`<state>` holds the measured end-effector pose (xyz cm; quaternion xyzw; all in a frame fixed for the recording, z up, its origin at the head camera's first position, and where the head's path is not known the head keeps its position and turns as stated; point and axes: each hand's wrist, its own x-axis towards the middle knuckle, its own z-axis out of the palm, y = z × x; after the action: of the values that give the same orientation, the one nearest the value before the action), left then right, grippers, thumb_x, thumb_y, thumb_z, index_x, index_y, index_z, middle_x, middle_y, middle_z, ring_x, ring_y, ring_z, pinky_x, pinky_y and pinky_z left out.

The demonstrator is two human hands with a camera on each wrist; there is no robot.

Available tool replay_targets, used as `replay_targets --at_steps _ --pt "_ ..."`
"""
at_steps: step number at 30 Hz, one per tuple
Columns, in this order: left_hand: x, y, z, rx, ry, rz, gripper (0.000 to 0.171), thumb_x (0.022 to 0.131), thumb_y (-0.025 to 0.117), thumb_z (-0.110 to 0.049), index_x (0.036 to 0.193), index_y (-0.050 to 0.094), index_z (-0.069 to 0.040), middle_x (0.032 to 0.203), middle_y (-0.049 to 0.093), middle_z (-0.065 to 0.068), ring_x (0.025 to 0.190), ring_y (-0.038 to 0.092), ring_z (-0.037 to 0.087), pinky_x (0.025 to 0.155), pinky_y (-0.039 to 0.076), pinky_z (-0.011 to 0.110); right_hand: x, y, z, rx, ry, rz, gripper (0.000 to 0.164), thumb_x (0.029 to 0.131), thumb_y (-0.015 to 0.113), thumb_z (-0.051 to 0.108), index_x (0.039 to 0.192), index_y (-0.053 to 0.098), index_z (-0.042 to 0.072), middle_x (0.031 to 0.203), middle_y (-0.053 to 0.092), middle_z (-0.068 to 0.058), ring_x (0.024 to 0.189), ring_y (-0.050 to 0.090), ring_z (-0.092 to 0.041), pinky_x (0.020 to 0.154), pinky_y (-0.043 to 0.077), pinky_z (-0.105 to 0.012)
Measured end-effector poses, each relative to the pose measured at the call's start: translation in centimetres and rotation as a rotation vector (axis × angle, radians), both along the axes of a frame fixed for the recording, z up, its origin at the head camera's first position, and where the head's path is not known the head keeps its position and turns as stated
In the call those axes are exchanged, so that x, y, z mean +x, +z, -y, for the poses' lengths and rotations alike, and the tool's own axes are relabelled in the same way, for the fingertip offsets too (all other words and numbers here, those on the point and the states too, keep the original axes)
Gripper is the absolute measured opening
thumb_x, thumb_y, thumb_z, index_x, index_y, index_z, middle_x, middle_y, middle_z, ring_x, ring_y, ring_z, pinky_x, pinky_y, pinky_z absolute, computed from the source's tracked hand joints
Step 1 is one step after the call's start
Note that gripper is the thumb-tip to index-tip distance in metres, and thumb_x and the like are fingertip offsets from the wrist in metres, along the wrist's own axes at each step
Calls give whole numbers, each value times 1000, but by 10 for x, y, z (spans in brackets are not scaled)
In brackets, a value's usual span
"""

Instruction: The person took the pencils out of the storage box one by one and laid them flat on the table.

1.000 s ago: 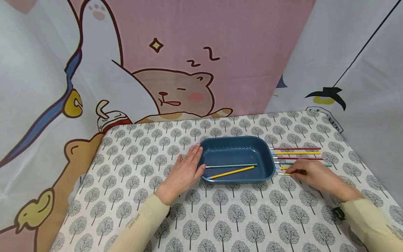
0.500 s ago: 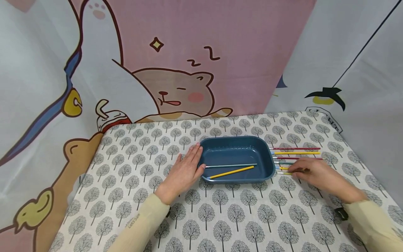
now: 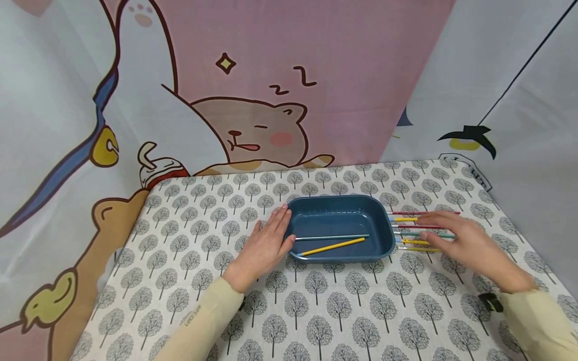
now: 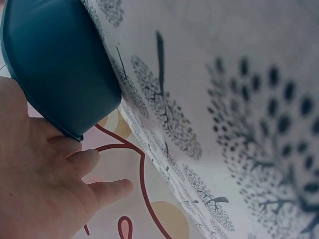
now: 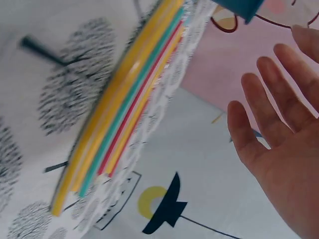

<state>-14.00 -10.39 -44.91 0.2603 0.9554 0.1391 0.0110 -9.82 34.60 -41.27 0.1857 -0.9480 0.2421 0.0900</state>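
A dark blue rectangular dish point(image 3: 336, 259) stands on the tree-print cloth. Inside it lie a green paintbrush point(image 3: 334, 237) and a yellow paintbrush point(image 3: 331, 247). My left hand point(image 3: 265, 244) rests on the dish's left rim with its fingers extended; the left wrist view shows these fingers along the dish wall point(image 4: 65, 74). To the right of the dish, several red, yellow and green paintbrushes lie side by side, among them a front yellow one point(image 3: 422, 249) and a back red one point(image 3: 424, 213). Over their handles hovers my right hand point(image 3: 469, 245), fingers spread and holding nothing.
The cloth point(image 3: 316, 311) covers the whole table. Cartoon-printed curtains point(image 3: 361, 90) hang behind the table and at both sides. A dark strap point(image 3: 490, 302) shows at the right wrist.
My right hand was pinching at the front yellow paintbrush; it has let go, its fingers have opened and it has risen slightly to the right. Left hand and dish stay put.
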Motion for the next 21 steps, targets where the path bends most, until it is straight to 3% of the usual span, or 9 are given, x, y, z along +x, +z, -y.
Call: replay_targets --at_steps 10,13,16,20,21 --pt "0 0 0 15 -7 -2 68 112 31 -47 166 18 -8 173 14 10 157 22 31 119 28 63 -1 18 27 -91 12 -9 48 92 80 19 137 67 19 155 51 -5 134 51 -45 92 46 -68" --pt "-1 0 0 18 -8 -3 68 112 30 -48 166 18 -8 173 13 9 157 22 31 119 28 63 -1 21 37 -118 14 -12 52 90 82 17 140 66 19 158 49 -1 139 49 -34 98 45 -60" --pt "0 0 0 21 -6 -1 68 112 30 -47 166 18 -8 173 13 8 157 22 31 119 28 63 -2 24 46 -131 34 -25 60 90 82 16 146 61 18 160 45 1 143 44 -16 104 45 -35" --pt "0 0 0 25 -5 -4 67 112 33 -46 166 19 -8 173 13 8 156 23 31 119 29 64 -4 27 59 -180 79 -30 68 91 80 13 153 54 22 163 41 1 148 34 -5 106 29 -8" --pt "0 0 0 24 -5 -4 67 112 33 -45 166 19 -8 173 13 8 156 23 31 119 29 64 -5 28 62 -199 89 -23 69 92 80 13 154 52 22 163 41 0 149 33 -7 109 26 -8"
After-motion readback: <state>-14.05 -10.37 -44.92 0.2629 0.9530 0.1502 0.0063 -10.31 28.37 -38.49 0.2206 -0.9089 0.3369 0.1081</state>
